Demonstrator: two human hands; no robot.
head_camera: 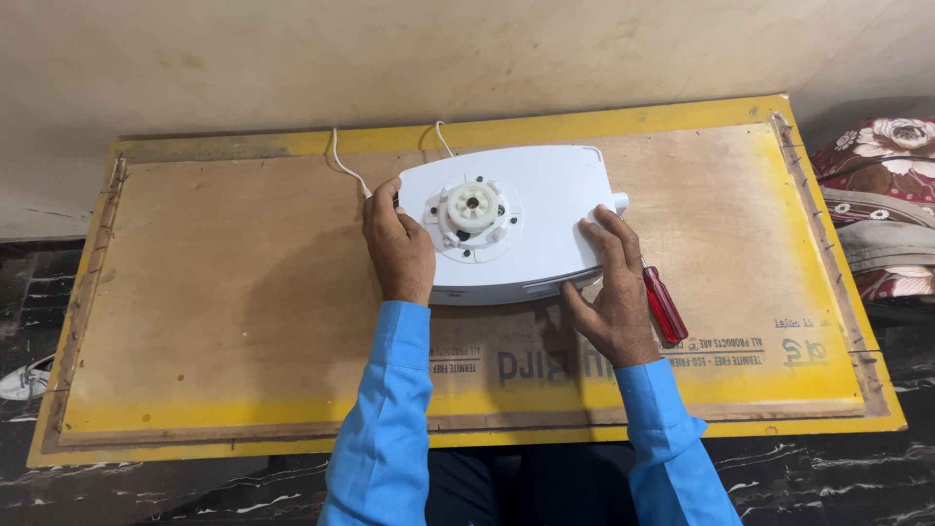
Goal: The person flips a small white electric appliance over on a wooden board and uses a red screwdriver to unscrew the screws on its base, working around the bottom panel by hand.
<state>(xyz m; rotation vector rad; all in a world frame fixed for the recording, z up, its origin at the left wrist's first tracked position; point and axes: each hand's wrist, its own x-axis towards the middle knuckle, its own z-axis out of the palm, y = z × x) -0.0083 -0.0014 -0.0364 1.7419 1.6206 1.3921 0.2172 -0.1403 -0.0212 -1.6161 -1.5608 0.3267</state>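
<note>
A white plastic appliance base (536,209) lies on a plywood board (234,292), with a cream round toothed coupling (471,206) on its top. My left hand (397,244) grips the base's left edge. My right hand (609,282) rests with spread fingers on its right front corner. A white cord (343,166) runs from the base's left side toward the wall. A red-handled screwdriver (664,304) lies on the board just right of my right hand. Both sleeves are light blue.
The board has yellow painted edges (584,127) and sits against a beige wall. A floral cushion (881,209) lies at the far right. Dark marbled floor shows below and to the left, with a white object (24,380) at the left edge.
</note>
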